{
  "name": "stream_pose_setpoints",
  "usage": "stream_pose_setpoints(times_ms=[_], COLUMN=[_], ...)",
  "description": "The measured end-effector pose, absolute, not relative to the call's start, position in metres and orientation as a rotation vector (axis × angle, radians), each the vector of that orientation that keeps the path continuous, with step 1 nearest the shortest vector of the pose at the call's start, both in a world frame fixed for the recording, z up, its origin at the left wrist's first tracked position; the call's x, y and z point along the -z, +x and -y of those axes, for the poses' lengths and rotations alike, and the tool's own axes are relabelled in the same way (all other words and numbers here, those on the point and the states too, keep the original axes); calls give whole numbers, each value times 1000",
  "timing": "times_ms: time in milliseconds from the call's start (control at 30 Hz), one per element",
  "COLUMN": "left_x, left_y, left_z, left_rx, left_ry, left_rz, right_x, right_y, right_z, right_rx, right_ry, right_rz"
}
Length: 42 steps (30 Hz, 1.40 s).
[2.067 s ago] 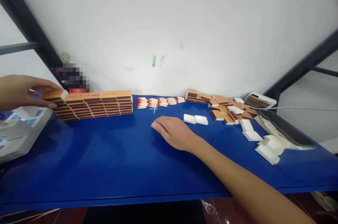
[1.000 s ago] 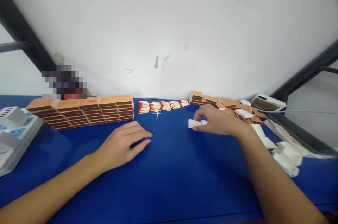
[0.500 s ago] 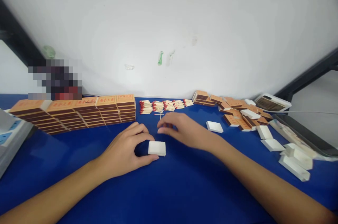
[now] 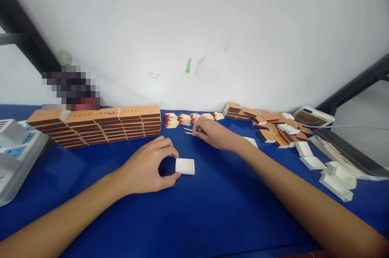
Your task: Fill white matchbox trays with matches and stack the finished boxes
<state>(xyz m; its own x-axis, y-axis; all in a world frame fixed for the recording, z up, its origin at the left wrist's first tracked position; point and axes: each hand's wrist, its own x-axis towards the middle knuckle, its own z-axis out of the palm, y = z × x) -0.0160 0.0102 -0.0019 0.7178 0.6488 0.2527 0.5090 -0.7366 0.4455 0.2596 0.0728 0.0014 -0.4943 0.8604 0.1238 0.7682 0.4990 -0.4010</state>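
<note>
A small white box tray [image 4: 185,166] lies on the blue table, its left edge between the thumb and forefinger of my left hand [image 4: 152,165]. Farther back, my right hand [image 4: 209,131] has its fingertips pinched together at two loose matches [image 4: 187,131]; the matches' right ends meet the fingertips. Piles of red-tipped matches [image 4: 171,120] lie in a row just behind, partly hidden by my right hand. Another white tray [image 4: 251,141] sits under and behind my right forearm, mostly covered.
Stacked orange matchboxes [image 4: 106,124] form a wall at the left, beside a power strip [image 4: 18,148]. On the right are scattered matchboxes [image 4: 273,128], white trays [image 4: 336,185], a dark phone-like slab [image 4: 355,152] and a cable. A white wall [image 4: 194,27] stands behind.
My right hand has moved back and right to the loose matches, its fingers now closed. My left hand still grips the tray's edge. The whole view has shifted slightly.
</note>
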Motion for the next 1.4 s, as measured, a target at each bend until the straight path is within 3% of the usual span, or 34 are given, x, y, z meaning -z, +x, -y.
stream_pose_setpoints(times_ms=[367,967,1267,1400], left_x=[10,10,11,12], left_y=[-13,-11,-13,-13], left_z=[-11,-7,-7,-7], left_rx=[-679,-782,-769,-786], left_ry=[2613,2682,2663,2657], left_rz=[-964,-915,-936,-989], right_x=[-22,-19,15,16], right_y=[250,246,242,245], right_z=[6,14,-61,-66], right_rx=[-836,-729,-332,-354], right_ry=[-1298,-1229,-1466,-1474], right_rz=[2289,2366,2063,2102])
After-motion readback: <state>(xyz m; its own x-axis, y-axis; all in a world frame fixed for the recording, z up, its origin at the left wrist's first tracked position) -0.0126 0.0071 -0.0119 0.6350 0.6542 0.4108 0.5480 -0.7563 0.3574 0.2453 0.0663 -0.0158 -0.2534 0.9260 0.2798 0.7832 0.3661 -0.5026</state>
